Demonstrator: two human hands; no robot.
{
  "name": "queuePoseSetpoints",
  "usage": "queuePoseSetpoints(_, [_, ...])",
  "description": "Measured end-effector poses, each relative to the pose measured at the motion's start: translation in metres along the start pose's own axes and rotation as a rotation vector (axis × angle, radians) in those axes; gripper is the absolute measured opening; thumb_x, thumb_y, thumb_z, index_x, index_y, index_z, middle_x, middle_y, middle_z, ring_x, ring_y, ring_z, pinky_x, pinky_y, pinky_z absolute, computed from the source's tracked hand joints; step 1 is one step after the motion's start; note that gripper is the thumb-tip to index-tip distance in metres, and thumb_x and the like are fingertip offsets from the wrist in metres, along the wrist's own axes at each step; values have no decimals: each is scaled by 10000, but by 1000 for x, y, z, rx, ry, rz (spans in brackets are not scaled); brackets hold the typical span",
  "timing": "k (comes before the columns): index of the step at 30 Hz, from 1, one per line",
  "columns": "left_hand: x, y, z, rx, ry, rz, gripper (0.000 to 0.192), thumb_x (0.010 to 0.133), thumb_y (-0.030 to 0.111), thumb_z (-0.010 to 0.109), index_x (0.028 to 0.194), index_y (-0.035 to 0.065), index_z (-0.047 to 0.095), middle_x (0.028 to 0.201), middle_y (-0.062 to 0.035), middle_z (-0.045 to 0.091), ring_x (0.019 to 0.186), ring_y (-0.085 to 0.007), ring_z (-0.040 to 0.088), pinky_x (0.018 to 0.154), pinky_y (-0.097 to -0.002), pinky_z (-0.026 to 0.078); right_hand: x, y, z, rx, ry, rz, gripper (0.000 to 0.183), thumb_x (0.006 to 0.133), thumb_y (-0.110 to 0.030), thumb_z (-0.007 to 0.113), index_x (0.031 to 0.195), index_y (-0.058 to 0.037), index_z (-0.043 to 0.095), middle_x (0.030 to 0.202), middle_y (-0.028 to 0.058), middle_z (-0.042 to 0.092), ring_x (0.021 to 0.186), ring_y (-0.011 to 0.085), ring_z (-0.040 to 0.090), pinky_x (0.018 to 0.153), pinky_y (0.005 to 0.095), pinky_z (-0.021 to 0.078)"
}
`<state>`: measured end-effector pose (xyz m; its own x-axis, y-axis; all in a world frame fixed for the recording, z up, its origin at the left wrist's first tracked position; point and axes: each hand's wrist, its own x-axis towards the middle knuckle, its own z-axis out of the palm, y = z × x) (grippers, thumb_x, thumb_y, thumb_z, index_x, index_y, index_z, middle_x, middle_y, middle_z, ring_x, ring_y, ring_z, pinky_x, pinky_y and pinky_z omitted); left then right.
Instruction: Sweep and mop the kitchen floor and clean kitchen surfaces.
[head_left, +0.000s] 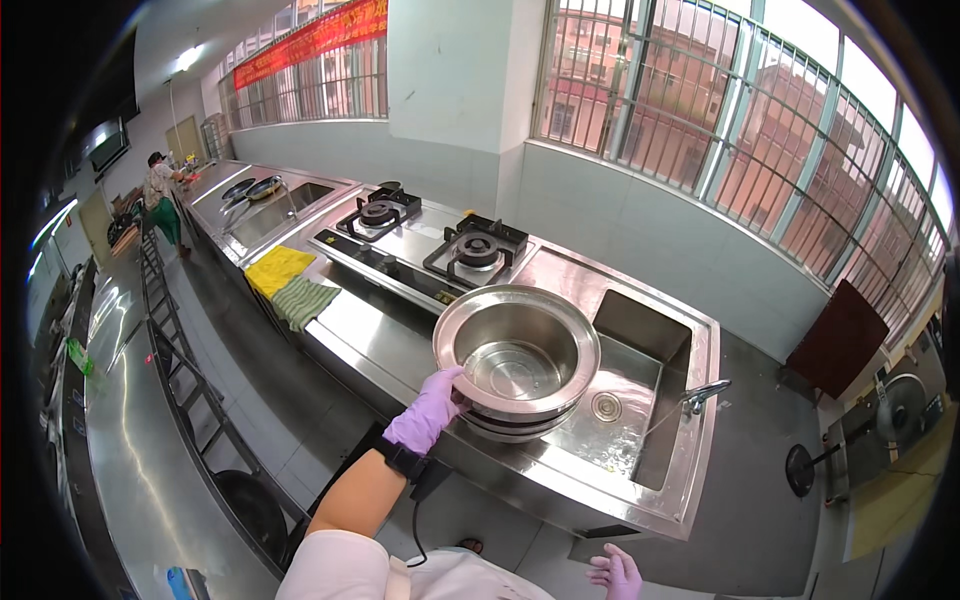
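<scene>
A wide-rimmed stainless steel pot (517, 367) stands at the left edge of the sink, partly over the basin. More round metal edges show beneath its rim, like a stack. Its inside is wet. My left hand (429, 409), in a purple glove, grips the near left side of the rim; some of its fingers are hidden below. Low in the picture, away from the counter, my right hand (616, 574) is gloved too, its fingers apart and holding nothing. Right of the pot lies the steel sink basin (622, 420) with a round drain (607, 406).
A thin stream runs from the faucet (705, 394). Left of the pot are a gas stove (397, 266), a yellow cloth (279, 270) and a striped green cloth (306, 301). Another person (161, 195) stands far along the counter. A steel worktable (142, 450) runs along the left.
</scene>
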<state>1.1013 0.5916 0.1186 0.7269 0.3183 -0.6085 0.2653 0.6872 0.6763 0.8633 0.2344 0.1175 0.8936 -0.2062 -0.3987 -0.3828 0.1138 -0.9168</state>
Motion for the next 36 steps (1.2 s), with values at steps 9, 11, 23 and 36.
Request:
queuePoseSetpoints(9, [-26,-6,-9,714,359,887,892,722,362,727,1321,-112,266,1344,-272,331,1270,-344,333,1054,-358,270,13,13,0,-60,-47,4,315,929,-227,481,1197,-69,530,920,73,651,665,102,596,605,219,483])
queuePoseSetpoints(11, [-20,-13,-17,556,229,618,877,725,361,728,1306,-120,281,1329,-265,353,1266,-335,334,1046,-378,281,24,12,2,-71,-88,27,325,926,-227,489,1209,-71,521,924,70,650,665,96,594,607,218,482])
queuePoseSetpoints(23, [31,-38,-28,212,-408,171,661,730,443,659,1196,7,485,1073,-123,585,876,-203,600,710,-291,499,166,-42,58,1,-588,43,571,946,-340,421,1429,-153,182,1369,165,339,1145,331,473,839,437,472])
queuePoseSetpoints(36, [-12,-39,-11,11,-209,1,1033,704,376,711,1423,224,-16,1183,-153,480,924,-254,577,713,-459,522,277,-113,136,-28,-551,381,897,703,-626,586,1377,-164,216,1360,156,282,1174,439,359,934,665,266])
